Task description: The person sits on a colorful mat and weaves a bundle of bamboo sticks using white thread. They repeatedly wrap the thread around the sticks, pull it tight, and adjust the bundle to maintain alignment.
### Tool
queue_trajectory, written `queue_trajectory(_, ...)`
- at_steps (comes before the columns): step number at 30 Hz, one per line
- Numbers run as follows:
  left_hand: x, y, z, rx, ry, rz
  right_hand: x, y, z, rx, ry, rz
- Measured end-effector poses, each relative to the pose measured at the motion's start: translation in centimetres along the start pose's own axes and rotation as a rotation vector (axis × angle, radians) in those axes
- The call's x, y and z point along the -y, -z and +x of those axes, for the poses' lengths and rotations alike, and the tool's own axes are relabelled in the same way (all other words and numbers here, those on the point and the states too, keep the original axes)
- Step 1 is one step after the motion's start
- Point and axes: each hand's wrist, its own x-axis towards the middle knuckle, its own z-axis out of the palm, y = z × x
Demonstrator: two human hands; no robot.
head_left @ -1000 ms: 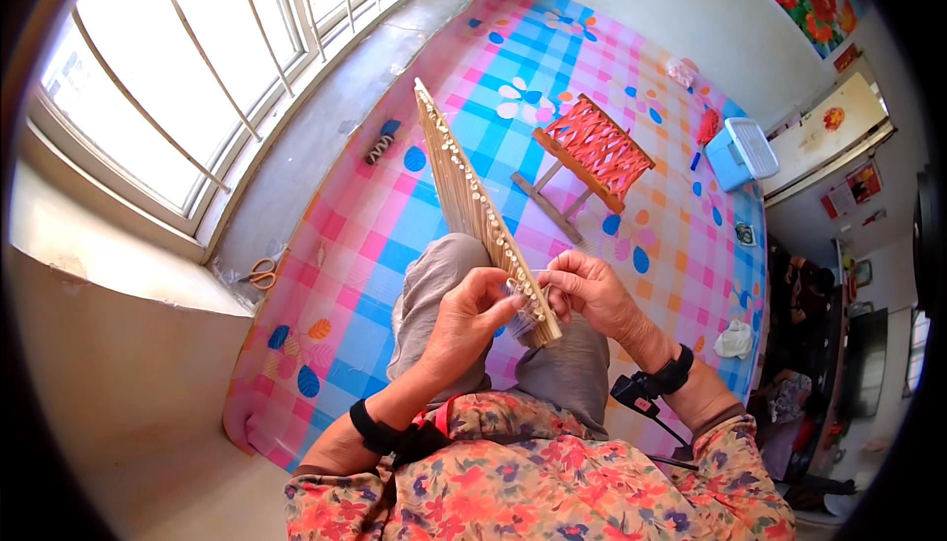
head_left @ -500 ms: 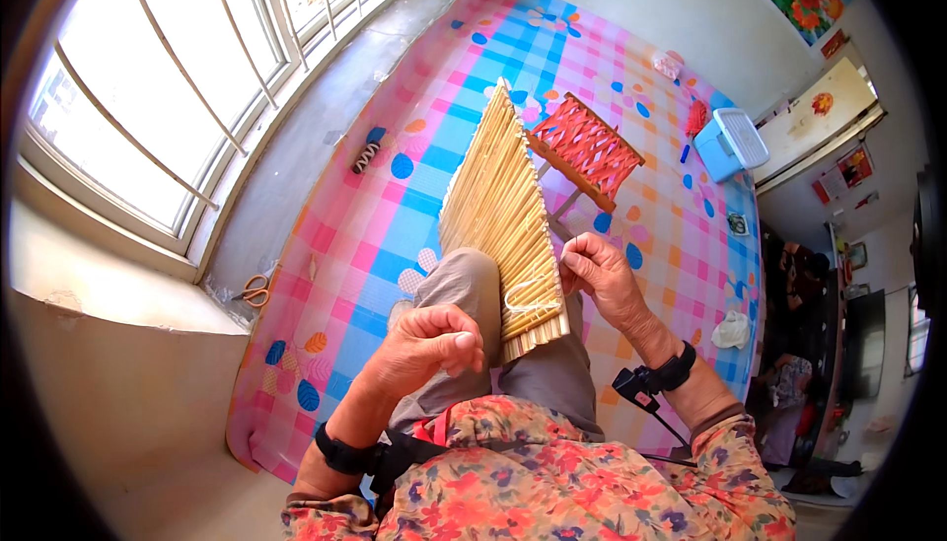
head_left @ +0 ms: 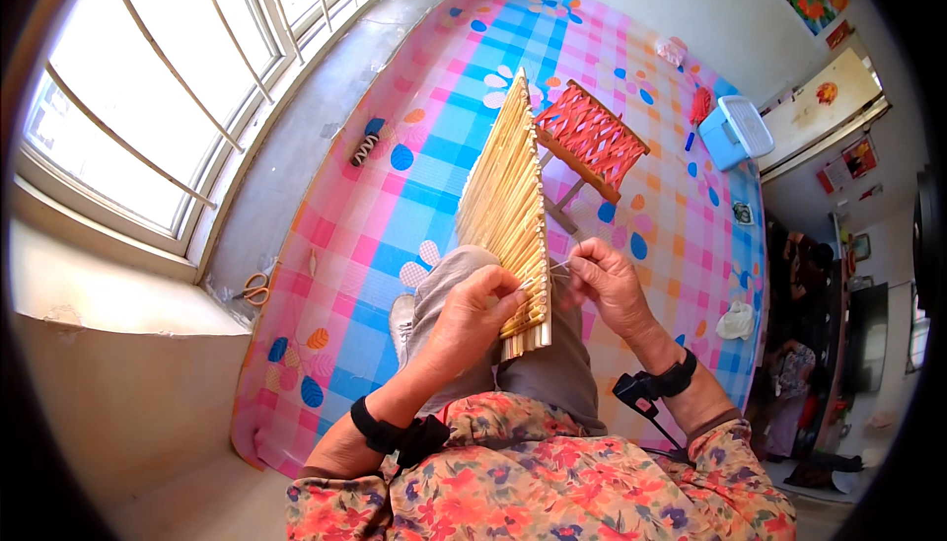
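Note:
A long panel of pale straw stalks (head_left: 498, 196), laced along its edge with white cord, stands tilted over my grey-trousered legs (head_left: 444, 294). My left hand (head_left: 486, 304) has its fingertips closed on the near end of the panel, over the lacing. My right hand (head_left: 595, 273) is pinched on a thin white cord (head_left: 558, 268) just right of the panel's edge. The ends of the stalks show at the bottom, between my knees.
A red woven folding stool (head_left: 592, 137) stands on the checked floor sheet (head_left: 345, 245). Scissors (head_left: 256, 288) lie by the barred window (head_left: 148, 77). A blue lidded bin (head_left: 730, 137), a white cloth (head_left: 735, 321) and a dark cluttered shelf area (head_left: 799, 344) are at the right.
The panel has turned from edge-on to show its flat face. My left hand left its end, dropped lower left, then came back up onto it. My right hand moved slightly right with the cord.

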Motion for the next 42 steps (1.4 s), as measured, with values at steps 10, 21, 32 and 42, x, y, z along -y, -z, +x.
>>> queue_trajectory(10, -0.2, 2.8, 1.1, 0.233, 0.196, -0.639, 0.0, 7.7, -1.8, -0.315, 0.022, -0.229)
queue_trajectory(21, 1.0, 2.6, 1.2, 0.241, 0.228, -0.83, 0.5, 12.1, -1.2, -0.534, 0.165, -0.084)
queue_trajectory(32, 0.0, 2.2, 0.7, 0.164, 0.25, -0.945, 0.2, 10.0, -1.1, -0.417, 0.077, 0.034)
queue_trajectory(42, -0.9, 0.2, 1.1, -0.05, 0.173, -0.674, -0.1, 9.5, -0.9, -0.445, 0.022, 0.052)
